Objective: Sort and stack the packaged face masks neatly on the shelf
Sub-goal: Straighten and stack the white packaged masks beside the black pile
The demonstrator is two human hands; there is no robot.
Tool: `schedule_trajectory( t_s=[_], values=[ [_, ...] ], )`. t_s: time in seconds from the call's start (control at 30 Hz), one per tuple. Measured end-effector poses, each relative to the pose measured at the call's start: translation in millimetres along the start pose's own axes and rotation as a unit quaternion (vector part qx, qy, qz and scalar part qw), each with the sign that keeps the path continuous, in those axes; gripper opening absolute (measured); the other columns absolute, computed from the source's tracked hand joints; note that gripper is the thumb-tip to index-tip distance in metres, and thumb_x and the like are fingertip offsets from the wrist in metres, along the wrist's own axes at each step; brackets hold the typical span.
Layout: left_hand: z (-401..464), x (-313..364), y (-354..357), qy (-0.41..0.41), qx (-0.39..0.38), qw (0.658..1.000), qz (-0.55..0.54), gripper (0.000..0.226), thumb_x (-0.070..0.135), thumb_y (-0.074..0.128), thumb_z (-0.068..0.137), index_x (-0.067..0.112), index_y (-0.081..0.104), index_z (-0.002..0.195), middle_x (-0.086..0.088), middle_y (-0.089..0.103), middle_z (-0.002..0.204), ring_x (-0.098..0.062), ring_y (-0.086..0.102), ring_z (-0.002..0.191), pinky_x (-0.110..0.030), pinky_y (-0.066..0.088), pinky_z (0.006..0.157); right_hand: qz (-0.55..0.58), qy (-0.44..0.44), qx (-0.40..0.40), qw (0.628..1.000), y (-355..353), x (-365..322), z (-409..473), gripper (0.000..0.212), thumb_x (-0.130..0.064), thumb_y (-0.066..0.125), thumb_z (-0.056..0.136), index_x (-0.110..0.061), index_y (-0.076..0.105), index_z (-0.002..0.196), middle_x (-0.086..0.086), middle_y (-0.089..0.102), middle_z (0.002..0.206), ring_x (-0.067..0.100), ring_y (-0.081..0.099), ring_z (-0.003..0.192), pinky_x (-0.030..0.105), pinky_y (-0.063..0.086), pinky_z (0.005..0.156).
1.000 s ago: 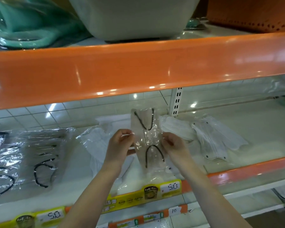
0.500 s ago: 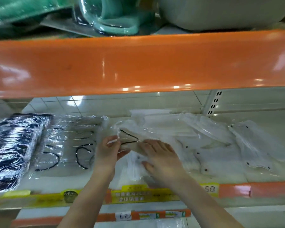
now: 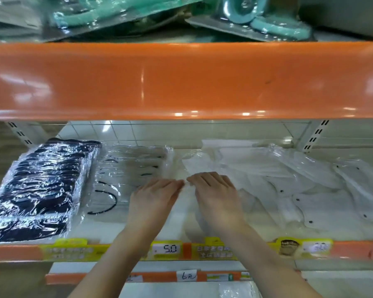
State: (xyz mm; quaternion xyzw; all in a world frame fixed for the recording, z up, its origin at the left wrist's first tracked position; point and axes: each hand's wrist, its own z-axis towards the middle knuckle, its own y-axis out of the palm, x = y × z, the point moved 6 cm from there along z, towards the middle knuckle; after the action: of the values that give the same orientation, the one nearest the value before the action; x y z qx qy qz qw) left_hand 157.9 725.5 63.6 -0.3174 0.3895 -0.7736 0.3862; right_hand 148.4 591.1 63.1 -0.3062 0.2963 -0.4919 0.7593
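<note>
left hand [image 3: 154, 200]: palm down, fingers curled, pinching clear packet [image 3: 184, 186]
right hand [image 3: 215, 194]: pinching same packet
black masks [image 3: 39, 190]: 9 o'clock

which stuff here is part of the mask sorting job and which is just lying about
Part of the job:
- dark mask stack
- clear packs with black loops
- loose white mask packs
- left hand and right hand, both on the packs
- shelf

Just lying about:
- teal packaged goods on the shelf above
- price tags
</note>
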Motion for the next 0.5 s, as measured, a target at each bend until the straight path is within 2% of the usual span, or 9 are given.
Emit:
schedule_trajectory(
  t_s=[0.17, 0.33, 0.5],
  values=[
    [-19, -45, -35, 0.057, 0.107, 0.992, 0.031, 0.015, 0.018, 0.065, 0.083, 0.016, 0.076, 0.093, 0.003, 0.073, 0.094, -0.021, 0.069, 0.081, -0.031, 0.055, 0.061, 0.049, 0.014, 0.014, 0.999, 21, -39, 4, 0.035, -0.006, 0.049, 0.068, -0.02, 0.071, 0.092, -0.007, 0.069, 0.093, 0.017, 0.065, 0.088, 0.026, 0.04, 0.078],
    [-54, -100, -34, 0.088, 0.107, 0.989, 0.047, 0.018, 0.008, 0.07, 0.08, 0.016, 0.076, 0.094, 0.0, 0.072, 0.102, -0.023, 0.068, 0.096, -0.037, 0.054, 0.077, 0.057, -0.003, -0.032, 0.998, 47, -68, -6, 0.043, -0.005, 0.062, 0.065, -0.025, 0.072, 0.103, -0.01, 0.069, 0.099, 0.014, 0.064, 0.092, 0.026, 0.04, 0.083],
    [-84, -131, -26, 0.107, 0.069, 0.991, 0.037, 0.019, 0.009, 0.061, 0.083, 0.017, 0.076, 0.091, -0.004, 0.071, 0.104, -0.027, 0.063, 0.103, -0.037, 0.042, 0.085, 0.076, -0.022, -0.093, 0.992, 67, -93, -24, 0.056, -0.004, 0.069, 0.059, -0.027, 0.068, 0.109, -0.011, 0.065, 0.104, 0.013, 0.061, 0.096, 0.027, 0.041, 0.085]
  ],
)
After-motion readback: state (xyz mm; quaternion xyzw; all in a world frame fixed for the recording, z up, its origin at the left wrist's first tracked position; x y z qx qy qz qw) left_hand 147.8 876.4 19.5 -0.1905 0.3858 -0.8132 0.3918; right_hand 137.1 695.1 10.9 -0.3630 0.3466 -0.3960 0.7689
